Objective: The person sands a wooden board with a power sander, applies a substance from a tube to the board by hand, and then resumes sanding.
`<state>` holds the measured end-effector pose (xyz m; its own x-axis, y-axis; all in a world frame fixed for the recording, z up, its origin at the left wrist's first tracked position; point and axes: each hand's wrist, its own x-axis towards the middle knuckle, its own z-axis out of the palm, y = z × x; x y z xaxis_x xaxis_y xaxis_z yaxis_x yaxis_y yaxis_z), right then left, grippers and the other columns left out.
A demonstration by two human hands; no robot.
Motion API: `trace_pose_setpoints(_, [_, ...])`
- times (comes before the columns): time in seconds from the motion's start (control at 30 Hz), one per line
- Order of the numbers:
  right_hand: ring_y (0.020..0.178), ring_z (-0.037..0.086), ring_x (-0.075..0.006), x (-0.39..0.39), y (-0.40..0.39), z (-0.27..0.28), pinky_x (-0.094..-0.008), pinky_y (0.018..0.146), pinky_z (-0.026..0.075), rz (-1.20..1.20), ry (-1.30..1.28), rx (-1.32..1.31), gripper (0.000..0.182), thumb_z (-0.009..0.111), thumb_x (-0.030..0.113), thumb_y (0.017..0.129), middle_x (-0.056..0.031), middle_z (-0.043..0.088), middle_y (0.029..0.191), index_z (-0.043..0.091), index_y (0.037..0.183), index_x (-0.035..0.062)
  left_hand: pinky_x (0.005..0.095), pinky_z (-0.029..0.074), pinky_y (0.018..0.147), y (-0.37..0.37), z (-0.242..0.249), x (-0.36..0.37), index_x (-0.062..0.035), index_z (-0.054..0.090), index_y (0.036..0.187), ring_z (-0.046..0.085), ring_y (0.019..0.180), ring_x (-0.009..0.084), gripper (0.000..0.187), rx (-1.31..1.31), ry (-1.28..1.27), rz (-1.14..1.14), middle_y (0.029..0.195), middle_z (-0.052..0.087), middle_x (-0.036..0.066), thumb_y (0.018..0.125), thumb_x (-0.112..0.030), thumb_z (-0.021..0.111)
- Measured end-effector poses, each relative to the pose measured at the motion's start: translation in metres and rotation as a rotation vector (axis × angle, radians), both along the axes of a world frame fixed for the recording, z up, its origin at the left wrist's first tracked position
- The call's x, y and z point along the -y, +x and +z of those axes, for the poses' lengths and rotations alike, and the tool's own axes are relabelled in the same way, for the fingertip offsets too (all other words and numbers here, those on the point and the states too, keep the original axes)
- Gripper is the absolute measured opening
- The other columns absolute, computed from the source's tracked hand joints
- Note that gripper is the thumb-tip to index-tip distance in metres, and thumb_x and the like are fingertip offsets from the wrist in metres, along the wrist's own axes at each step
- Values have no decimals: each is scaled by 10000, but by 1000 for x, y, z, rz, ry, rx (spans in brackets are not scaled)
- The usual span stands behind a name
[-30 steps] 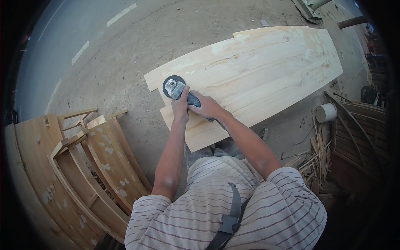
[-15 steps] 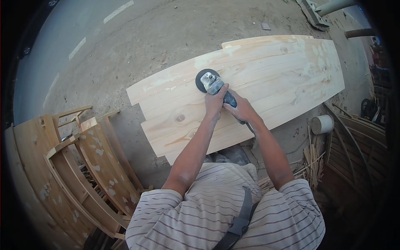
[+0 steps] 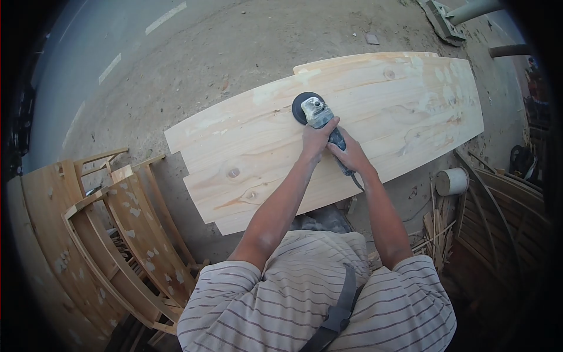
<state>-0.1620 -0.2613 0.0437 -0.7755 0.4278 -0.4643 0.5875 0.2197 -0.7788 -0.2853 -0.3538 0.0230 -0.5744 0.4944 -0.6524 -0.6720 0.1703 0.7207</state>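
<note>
Both hands are closed around an angle grinder (image 3: 317, 112) fitted with a round dark disc (image 3: 301, 108). My left hand (image 3: 317, 139) grips the body just behind the metal head. Further back, my right hand (image 3: 352, 154) wraps the rear of the body, where a cord trails off. The disc lies against, or just over, a wide pale wooden panel (image 3: 258, 146) made of joined planks. Knots, grain lines and whitish filler patches show on its face; the underside of the disc is hidden.
Wooden frames (image 3: 132, 234) with filler spots stand at the left. A white bucket (image 3: 452, 182) and thin wood strips (image 3: 437, 226) lie at the right, beside a slatted wooden piece (image 3: 504, 217). Bare dirt ground (image 3: 193, 76) and a road edge lie beyond the panel.
The grinder and both hands have moved to the right and slightly away from me across the panel. The panel sits a little further left in view. Both grips are unchanged.
</note>
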Motion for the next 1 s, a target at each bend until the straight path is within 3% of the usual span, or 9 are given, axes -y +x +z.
trace_pose_setpoints(0.1, [1149,694,-430,37,-34,9,-476,969,546,209,-19,123,803,725,479,951,-265,710,1253,423,1574,73,356,589,772,-12,-15,61,-11,699,1171,707,903,169,462,43,1,136,1055,725,72,888,-327,882])
trace_pose_setpoints(0.33, [1130,681,-483,158,-129,-4,-511,980,533,518,9,-3,870,723,538,933,-317,705,1212,417,1559,17,342,561,875,-75,-15,210,10,666,1240,688,997,167,520,92,7,509,1142,707,77,900,-320,881])
trace_pose_setpoints(0.53, [1125,688,-471,242,-218,-2,-513,974,536,637,17,22,880,708,562,925,-318,709,1195,428,1553,13,358,581,843,-146,-11,300,0,662,1237,692,971,169,532,48,36,641,1107,700,69,898,-345,884])
trace_pose_setpoints(0.67, [1123,694,-460,247,-248,14,-512,971,540,630,-11,137,871,709,561,923,-307,716,1192,435,1554,27,361,579,822,-174,-9,302,-5,665,1223,692,938,171,525,37,49,650,1093,699,64,896,-353,885])
trace_pose_setpoints(1.0, [1177,678,-466,174,-207,13,-504,1002,534,561,106,161,879,711,556,931,-303,703,1252,412,1579,44,341,560,825,-142,-11,220,9,690,1165,688,933,165,505,92,16,544,1077,712,82,872,-346,898])
